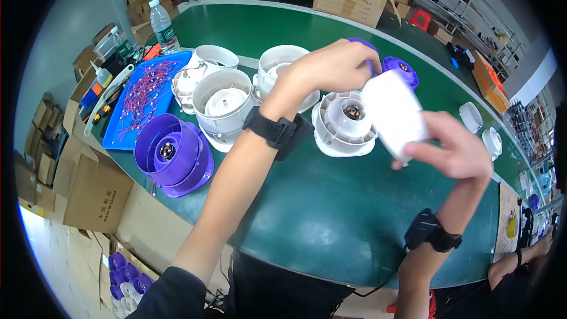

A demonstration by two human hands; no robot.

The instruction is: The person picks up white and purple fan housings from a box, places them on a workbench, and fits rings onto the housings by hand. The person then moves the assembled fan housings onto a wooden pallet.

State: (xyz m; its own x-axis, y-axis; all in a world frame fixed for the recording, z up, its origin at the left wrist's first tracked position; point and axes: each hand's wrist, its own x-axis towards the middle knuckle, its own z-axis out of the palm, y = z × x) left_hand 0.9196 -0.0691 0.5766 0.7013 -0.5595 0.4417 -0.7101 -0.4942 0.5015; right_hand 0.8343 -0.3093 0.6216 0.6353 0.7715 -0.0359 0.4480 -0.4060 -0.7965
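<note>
My right hand (452, 145) is closed on a white plastic housing (394, 112), which is tilted and a little blurred. My left hand (336, 68) reaches across the table with its fingers curled down. Purple plastic (361, 42) shows behind those fingers; what they grip, if anything, is hidden. Beside it lies a round purple part (401, 70) with a metal centre. Below my left hand stands a white round base (344, 142) with a metal motor-like core. White cylindrical housings (221, 106) stand left of it, and a purple housing (171, 156) sits at the near left.
A blue tray (131, 119) of red wires lies on the left of the green table (319, 212), with a water bottle (163, 26) behind it. Cardboard boxes (348, 0) stand at the back. More white parts (471, 117) lie right. Another person's arm (520, 263) shows at the lower right.
</note>
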